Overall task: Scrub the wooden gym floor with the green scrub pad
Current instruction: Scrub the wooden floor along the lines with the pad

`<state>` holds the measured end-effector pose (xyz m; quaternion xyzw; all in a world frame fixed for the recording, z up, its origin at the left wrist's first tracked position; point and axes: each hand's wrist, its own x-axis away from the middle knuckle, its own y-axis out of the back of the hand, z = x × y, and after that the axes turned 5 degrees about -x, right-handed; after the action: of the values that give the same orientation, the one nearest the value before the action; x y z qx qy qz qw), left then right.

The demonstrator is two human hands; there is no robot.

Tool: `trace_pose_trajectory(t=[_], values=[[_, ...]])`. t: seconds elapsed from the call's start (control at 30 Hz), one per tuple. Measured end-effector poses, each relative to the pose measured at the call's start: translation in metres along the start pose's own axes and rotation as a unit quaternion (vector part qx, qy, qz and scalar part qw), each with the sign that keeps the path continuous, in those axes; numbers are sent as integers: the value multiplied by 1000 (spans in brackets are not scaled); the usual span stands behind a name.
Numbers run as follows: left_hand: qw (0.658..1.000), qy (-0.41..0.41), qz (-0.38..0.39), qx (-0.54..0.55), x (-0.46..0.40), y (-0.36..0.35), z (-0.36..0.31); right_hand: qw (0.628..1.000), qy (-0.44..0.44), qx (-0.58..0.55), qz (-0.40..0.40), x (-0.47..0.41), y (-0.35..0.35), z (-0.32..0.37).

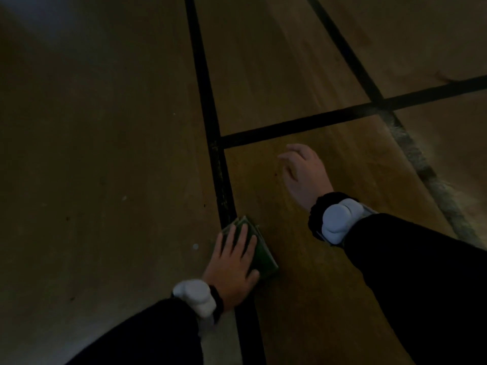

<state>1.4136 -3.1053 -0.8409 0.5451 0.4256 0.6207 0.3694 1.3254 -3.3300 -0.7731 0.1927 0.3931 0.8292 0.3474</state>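
I am pressing my left hand (234, 262) flat, fingers straight and spread, on the green scrub pad (263, 256), which is lying on the wooden gym floor (105, 154) at about six o'clock in the view, its left edge overlapping the long black line (208, 109). At three o'clock from the pad, my right hand (303, 175) is resting on the floor with fingers loosely bent, holding nothing. Both wrists are wearing white trackers (336, 219) over black sleeves (421, 272).
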Motion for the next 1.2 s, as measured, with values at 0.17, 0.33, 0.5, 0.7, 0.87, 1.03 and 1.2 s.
trace_pose_trajectory(t=[0.17, 0.33, 0.5, 0.7, 0.87, 1.03, 1.2], values=[[998, -23, -56, 11, 20, -32, -24, 999, 41, -22, -2, -24, 3, 29], [999, -35, -24, 2, -28, -13, 22, 998, 65, -18, -18, -56, 11, 47], [999, 45, -18, 18, -86, 18, 61, 999, 46, -3, -20, -80, 14, 49], [998, 33, -10, 47, -136, 43, 105, 999, 46, 19, 12, -93, -10, 48], [976, 86, -106, 169, -126, 51, 126, 971, 75, 99, 202, -74, -56, 58], [946, 142, -161, 243, -114, 47, 149, 942, 94, 209, 245, -47, -116, 56], [944, 160, -159, 239, -111, 36, 154, 949, 105, 224, 195, -87, -119, 47]])
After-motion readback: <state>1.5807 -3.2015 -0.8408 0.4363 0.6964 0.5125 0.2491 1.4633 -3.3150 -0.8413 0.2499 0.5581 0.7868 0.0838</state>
